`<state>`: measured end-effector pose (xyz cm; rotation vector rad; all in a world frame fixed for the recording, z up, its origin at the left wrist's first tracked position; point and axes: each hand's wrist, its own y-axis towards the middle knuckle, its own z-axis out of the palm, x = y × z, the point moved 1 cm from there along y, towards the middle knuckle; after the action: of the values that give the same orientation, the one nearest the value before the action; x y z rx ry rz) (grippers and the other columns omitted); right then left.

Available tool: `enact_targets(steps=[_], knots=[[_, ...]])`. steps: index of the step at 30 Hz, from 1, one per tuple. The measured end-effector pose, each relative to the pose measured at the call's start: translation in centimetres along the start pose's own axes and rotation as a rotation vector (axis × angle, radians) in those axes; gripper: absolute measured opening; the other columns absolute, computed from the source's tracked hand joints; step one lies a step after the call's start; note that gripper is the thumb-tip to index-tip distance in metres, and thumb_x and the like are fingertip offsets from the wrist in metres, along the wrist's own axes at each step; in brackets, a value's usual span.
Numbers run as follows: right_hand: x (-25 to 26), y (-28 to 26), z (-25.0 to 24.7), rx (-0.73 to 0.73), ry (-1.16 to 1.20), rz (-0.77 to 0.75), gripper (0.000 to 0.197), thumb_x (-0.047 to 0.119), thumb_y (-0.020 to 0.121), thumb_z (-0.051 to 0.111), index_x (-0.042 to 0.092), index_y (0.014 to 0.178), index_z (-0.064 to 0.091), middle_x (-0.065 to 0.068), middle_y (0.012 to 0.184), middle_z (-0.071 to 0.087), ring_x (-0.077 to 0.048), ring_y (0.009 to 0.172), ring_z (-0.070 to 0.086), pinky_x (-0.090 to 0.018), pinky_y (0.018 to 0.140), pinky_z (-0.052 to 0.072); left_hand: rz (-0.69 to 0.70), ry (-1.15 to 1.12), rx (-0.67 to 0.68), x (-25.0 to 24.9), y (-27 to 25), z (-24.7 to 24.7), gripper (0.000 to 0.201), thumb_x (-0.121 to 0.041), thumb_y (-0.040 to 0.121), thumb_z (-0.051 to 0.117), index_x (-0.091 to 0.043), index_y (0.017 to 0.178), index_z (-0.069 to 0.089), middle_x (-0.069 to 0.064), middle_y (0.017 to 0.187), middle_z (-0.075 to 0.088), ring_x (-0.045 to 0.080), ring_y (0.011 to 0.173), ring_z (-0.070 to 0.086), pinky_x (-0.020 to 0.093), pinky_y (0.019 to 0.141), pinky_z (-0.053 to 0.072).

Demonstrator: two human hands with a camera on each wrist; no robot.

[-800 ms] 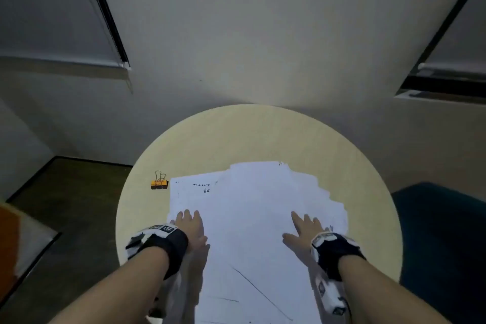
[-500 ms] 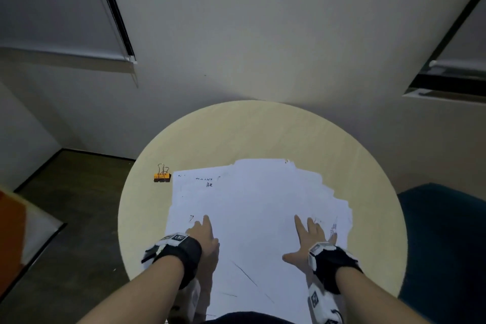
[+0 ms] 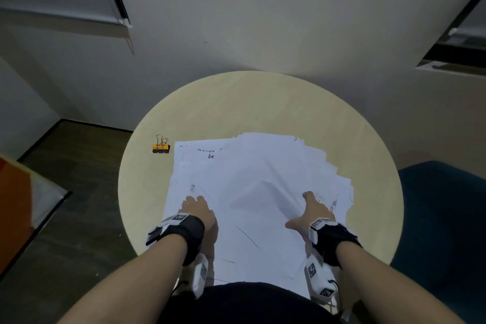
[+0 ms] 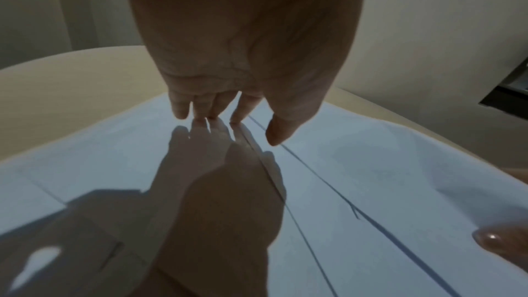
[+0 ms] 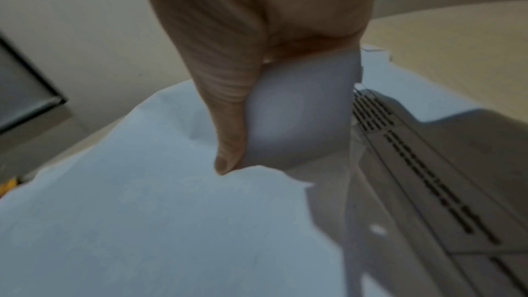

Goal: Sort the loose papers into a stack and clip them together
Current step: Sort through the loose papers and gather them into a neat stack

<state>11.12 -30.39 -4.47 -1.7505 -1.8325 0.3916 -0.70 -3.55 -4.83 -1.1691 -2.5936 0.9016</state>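
Loose white papers lie fanned over the near half of a round pale table, some hanging over its near edge. My left hand rests on their left part; in the left wrist view its straight fingertips touch the top sheet, the thumb just off it. My right hand is at the right side of the pile. There its thumb pinches a lifted, curled sheet against the hidden fingers. An orange binder clip stands on the table beyond the pile's far left corner.
A teal seat stands close on the right of the table. An orange and white object lies on the dark floor at the left. A plain wall runs behind the table's bare far half.
Both hands have slid back toward me over the papers. The right hand went from lying flat to pinching a sheet, and the paper in front of it has wrinkled.
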Motion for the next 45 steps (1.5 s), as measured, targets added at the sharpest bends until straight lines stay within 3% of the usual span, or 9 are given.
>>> enact_targets(steps=[4,14,21,28,32,35,39,41,45], knots=[[-1.5,0.6,-1.1,-0.033,0.215,0.107,0.087,0.036,0.067,0.077,0.019,0.139,0.030,-0.008,0.115,0.053,-0.026,0.086,0.057,-0.036,0.073,0.053,0.148,-0.048,0.045,-0.4,0.4,-0.7,0.034,-0.030,0.094,0.045,-0.007,0.119,0.050,0.015,0.128,0.046,0.032,0.115,0.050,0.038,0.097,0.043],[-1.8,-0.6,-0.4,-0.022,-0.055,0.127,0.129,0.049,0.060,0.077,0.036,0.150,-0.015,-0.013,0.157,0.007,-0.038,0.140,0.018,-0.047,0.107,0.035,0.239,-0.139,-0.013,0.3,-0.7,-2.1,0.033,-0.023,0.099,0.037,-0.005,0.118,0.058,0.011,0.121,0.062,0.028,0.112,0.055,0.030,0.088,0.042],[-2.9,-1.2,-1.3,-0.172,0.444,0.073,0.072,0.020,0.080,0.073,0.014,0.142,0.037,-0.013,0.140,0.049,-0.032,0.099,0.059,-0.036,0.082,0.050,0.287,-0.008,0.070,1.3,-1.2,-0.9,0.032,-0.028,0.096,0.043,-0.011,0.117,0.061,0.007,0.126,0.059,0.026,0.115,0.054,0.026,0.091,0.042],[-5.0,-0.3,-3.8,-0.151,0.328,0.224,0.057,0.043,0.096,0.049,0.005,0.139,0.045,-0.013,0.145,0.044,-0.031,0.129,0.045,-0.038,0.101,0.039,0.275,-0.010,0.035,-0.2,0.4,-2.6,0.034,-0.027,0.096,0.043,-0.008,0.118,0.062,0.008,0.124,0.062,0.025,0.115,0.055,0.027,0.092,0.043],[-5.1,0.6,-4.7,-0.313,0.298,0.286,0.044,0.037,0.089,0.058,0.012,0.125,0.060,-0.015,0.135,0.049,-0.034,0.123,0.043,-0.040,0.096,0.042,0.302,0.023,0.000,-1.5,0.7,-3.0,0.035,-0.027,0.097,0.043,-0.006,0.113,0.065,0.014,0.125,0.057,0.029,0.117,0.051,0.032,0.098,0.041],[-4.0,1.1,-4.8,-0.298,0.386,0.203,0.016,0.022,0.085,0.062,0.014,0.099,0.062,-0.009,0.098,0.060,-0.026,0.083,0.056,-0.031,0.070,0.041,0.307,-0.001,0.032,-1.9,1.0,-2.6,0.033,-0.028,0.097,0.043,-0.007,0.113,0.063,0.014,0.125,0.054,0.028,0.116,0.052,0.030,0.096,0.042],[-3.2,1.9,-3.7,-0.149,0.496,0.108,0.038,0.018,0.075,0.077,0.013,0.109,0.060,-0.004,0.104,0.059,-0.025,0.096,0.062,-0.027,0.075,0.042,0.311,-0.023,0.020,-2.1,1.4,-2.7,0.029,-0.025,0.098,0.042,-0.009,0.108,0.063,0.012,0.124,0.058,0.026,0.116,0.053,0.026,0.093,0.041],[-2.7,2.1,-3.2,-0.096,0.436,0.091,0.033,0.026,0.075,0.078,0.019,0.064,0.047,-0.001,0.066,0.045,-0.019,0.056,0.046,-0.027,0.059,0.028,0.289,-0.051,0.019,-2.1,1.5,-3.2,0.031,-0.025,0.097,0.042,-0.008,0.111,0.063,0.010,0.120,0.062,0.026,0.115,0.054,0.027,0.091,0.043],[-1.8,2.2,-4.3,-0.236,0.439,0.061,0.053,0.026,0.091,0.060,0.017,0.054,0.023,0.002,0.052,0.023,-0.015,0.046,0.022,-0.028,0.049,0.012,0.257,-0.197,0.024,-2.9,1.2,-4.6,0.028,-0.030,0.096,0.044,-0.008,0.089,0.061,0.011,0.100,0.066,0.029,0.109,0.060,0.026,0.077,0.042]])
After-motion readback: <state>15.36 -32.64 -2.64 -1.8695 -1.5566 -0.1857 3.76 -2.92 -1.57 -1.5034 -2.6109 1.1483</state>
